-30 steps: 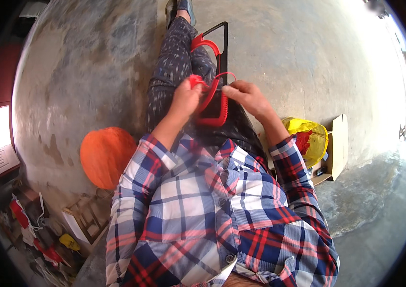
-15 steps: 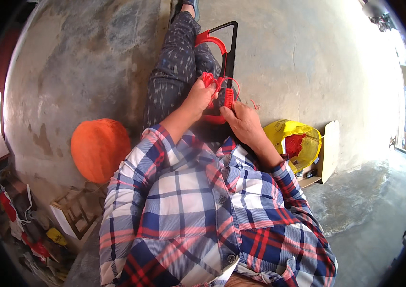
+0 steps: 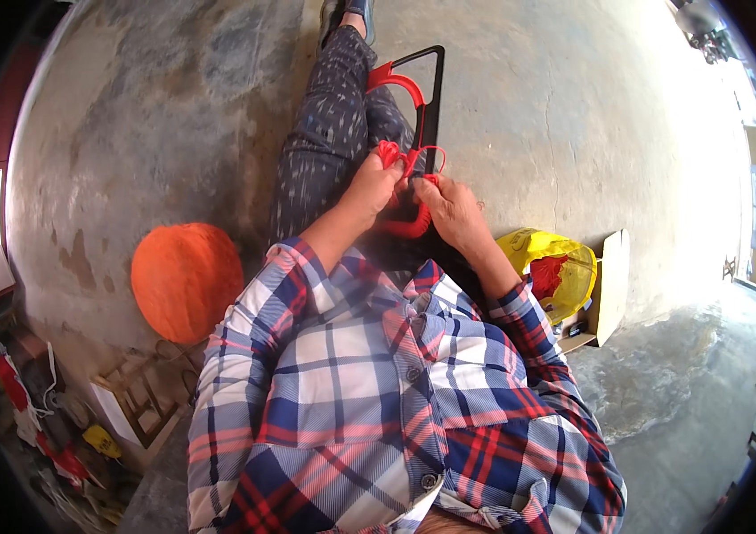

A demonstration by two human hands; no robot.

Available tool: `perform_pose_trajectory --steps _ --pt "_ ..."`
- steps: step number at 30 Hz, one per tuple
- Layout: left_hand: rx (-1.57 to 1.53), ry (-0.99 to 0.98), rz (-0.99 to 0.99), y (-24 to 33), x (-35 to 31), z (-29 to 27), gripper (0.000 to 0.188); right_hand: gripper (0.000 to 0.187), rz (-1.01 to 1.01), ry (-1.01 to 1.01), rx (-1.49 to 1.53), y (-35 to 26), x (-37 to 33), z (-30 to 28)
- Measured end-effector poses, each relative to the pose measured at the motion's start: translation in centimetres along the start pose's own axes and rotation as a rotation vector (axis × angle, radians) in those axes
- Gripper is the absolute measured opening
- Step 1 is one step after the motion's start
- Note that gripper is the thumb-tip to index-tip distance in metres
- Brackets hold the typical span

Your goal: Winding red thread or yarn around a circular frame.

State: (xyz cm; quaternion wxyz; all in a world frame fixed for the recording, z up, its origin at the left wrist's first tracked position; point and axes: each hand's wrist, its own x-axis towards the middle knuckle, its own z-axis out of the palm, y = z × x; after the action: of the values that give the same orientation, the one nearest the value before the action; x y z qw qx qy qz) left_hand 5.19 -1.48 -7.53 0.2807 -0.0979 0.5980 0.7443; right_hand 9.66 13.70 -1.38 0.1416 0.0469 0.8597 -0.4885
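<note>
My left hand (image 3: 371,185) is closed around a bunch of red cord (image 3: 388,153), held against the black and red frame. This frame (image 3: 432,114) has an angular black bar at its far end, a curved red piece and a rounded red end near my lap; it lies over my legs. A thin loop of the cord arcs across the bar toward my right hand (image 3: 455,210). That hand's thumb and fingers are pinched together on red cord beside the near part of the frame. My fingers partly hide the frame there.
An orange rounded seat (image 3: 186,283) stands on the concrete floor (image 3: 146,125) at left. Right of me, a yellow bag (image 3: 578,267) with red material inside sits by an open cardboard box (image 3: 612,287). A wooden frame (image 3: 139,396) and assorted clutter lie at lower left.
My right hand has moved slightly up and inward, closer to the left, and now covers the red ribbed part seen before. The frame has shifted a little down and right.
</note>
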Motion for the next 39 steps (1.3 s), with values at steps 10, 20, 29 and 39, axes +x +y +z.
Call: perform_pose_trajectory --steps 10,20,29,39 --pt "0.799 0.29 0.507 5.8 -2.2 -0.3 0.021 0.031 0.219 0.043 0.604 2.1 1.9 -5.3" --pt "0.095 -0.027 -0.052 4.8 -3.2 1.6 0.023 0.023 -0.247 -0.014 -0.043 3.2 1.9 -2.2" --pt "-0.113 0.011 -0.054 2.5 -0.2 2.1 0.027 0.018 -0.38 0.13 0.687 -2.3 0.0 -10.1" --pt "-0.127 0.02 -0.107 2.1 0.3 2.7 0.025 0.034 -0.488 -0.586 1.641 -10.4 -8.7 -9.5"
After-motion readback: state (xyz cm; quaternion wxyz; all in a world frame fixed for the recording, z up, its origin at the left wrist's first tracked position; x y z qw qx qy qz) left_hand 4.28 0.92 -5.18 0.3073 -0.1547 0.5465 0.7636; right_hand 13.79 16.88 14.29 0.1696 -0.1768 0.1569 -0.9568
